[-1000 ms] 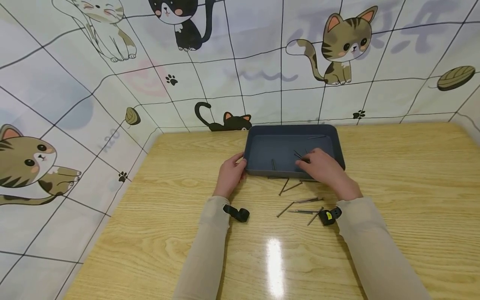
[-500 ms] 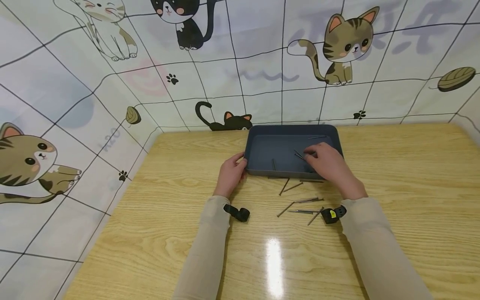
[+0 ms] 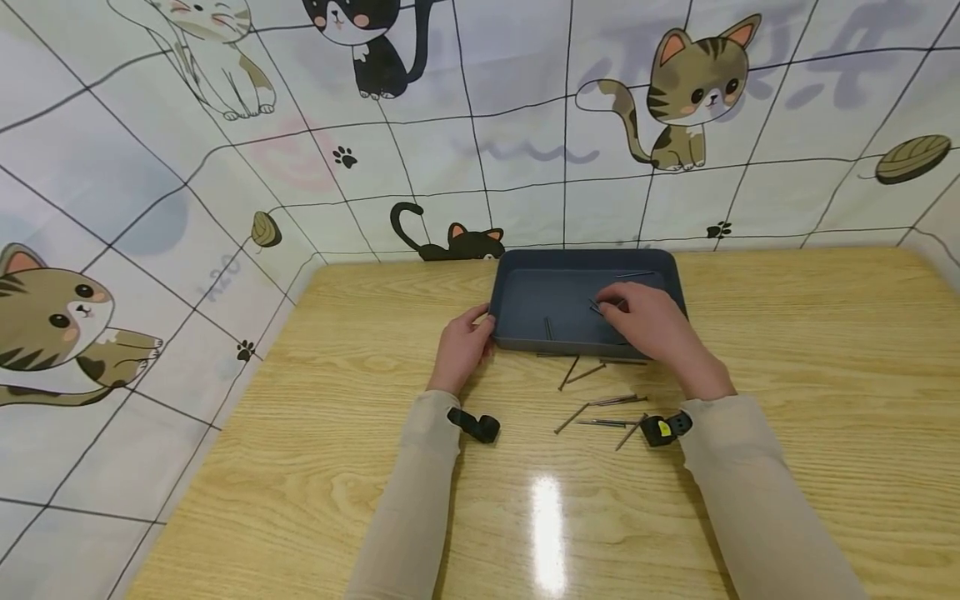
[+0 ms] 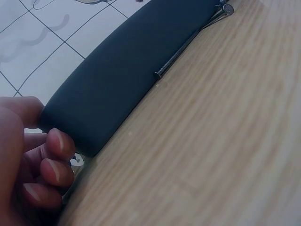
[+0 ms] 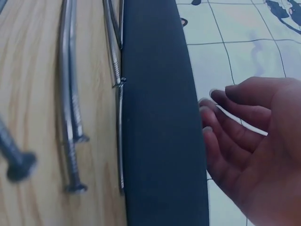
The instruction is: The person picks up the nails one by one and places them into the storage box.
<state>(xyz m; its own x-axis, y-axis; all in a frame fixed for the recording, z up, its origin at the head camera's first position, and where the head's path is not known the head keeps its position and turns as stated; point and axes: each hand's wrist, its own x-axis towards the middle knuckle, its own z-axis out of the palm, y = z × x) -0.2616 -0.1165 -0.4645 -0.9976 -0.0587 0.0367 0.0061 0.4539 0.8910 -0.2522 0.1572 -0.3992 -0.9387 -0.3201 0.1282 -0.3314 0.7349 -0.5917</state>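
Observation:
A dark blue-grey rectangular tray (image 3: pixel 525 287) stands on the table near the back wall. My left hand (image 3: pixel 459 350) grips its near left corner; in the left wrist view curled fingertips (image 4: pixel 59 172) lie against the corner. Over the tray's right half is my right hand (image 3: pixel 648 321), its fingers bent down right at a few nails (image 3: pixel 593 307) lying inside. From the right wrist view, its fingertips (image 5: pixel 205 110) reach down behind the tray wall, with no nail showing between them. Another nail (image 3: pixel 548 328) lies near the tray's front, and one more (image 3: pixel 634 274) at the back right.
Several loose nails (image 3: pixel 618 401) lie scattered on the wooden table (image 3: pixel 337 467) in front of the tray, some right along its front wall. A cloth with printed cats (image 3: pixel 525 100) hangs behind and to the left. Black cameras sit on both wrists.
My right hand first shifted slightly right and back inside the tray, then moved a little left over the nails there. The left hand stays at the tray's corner.

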